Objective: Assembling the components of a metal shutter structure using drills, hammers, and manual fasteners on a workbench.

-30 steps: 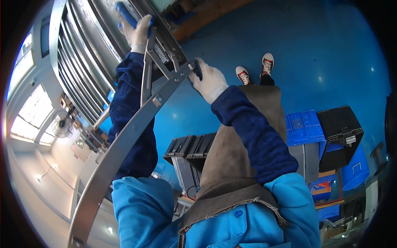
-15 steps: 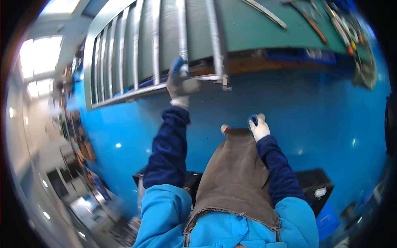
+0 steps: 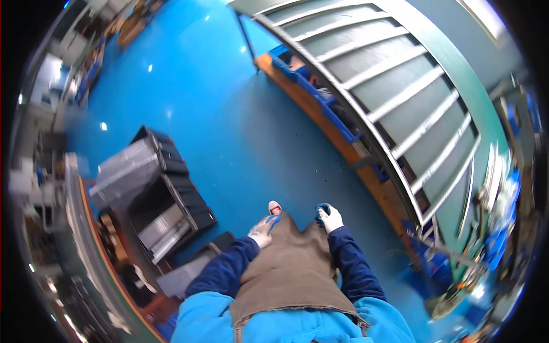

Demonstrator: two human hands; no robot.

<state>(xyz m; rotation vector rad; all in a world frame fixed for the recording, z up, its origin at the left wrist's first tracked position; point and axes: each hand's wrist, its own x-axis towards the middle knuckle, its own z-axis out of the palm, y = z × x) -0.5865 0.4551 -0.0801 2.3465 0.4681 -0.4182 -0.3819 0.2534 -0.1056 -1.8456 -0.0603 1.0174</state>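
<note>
My left hand (image 3: 262, 231), in a pale glove with blue at the fingers, hangs in front of the brown apron (image 3: 289, 257). Its fingers look loosely stretched and touch no frame or crate. My right hand (image 3: 330, 219), also gloved, is held low at the apron's right side with its fingers curled. Dark blue shows at those fingers; whether it is glove coating or a held thing I cannot make out. Away to the right, a metal frame with several parallel bars (image 3: 400, 86) lies on a green-topped workbench (image 3: 426, 26), apart from both hands.
Black crates (image 3: 191, 203) with grey metal pieces stand at left, near another bench (image 3: 97, 240). Blue bins (image 3: 317, 94) sit on a wooden shelf (image 3: 320, 123) under the workbench. Tools (image 3: 472, 268) and wrapped strips (image 3: 497, 188) lie at its near right end. The floor (image 3: 229, 143) is blue.
My view has turned left, so the framed workbench now stands at right and the crates show at left. My left hand has come away from the metal frame and down to the apron.
</note>
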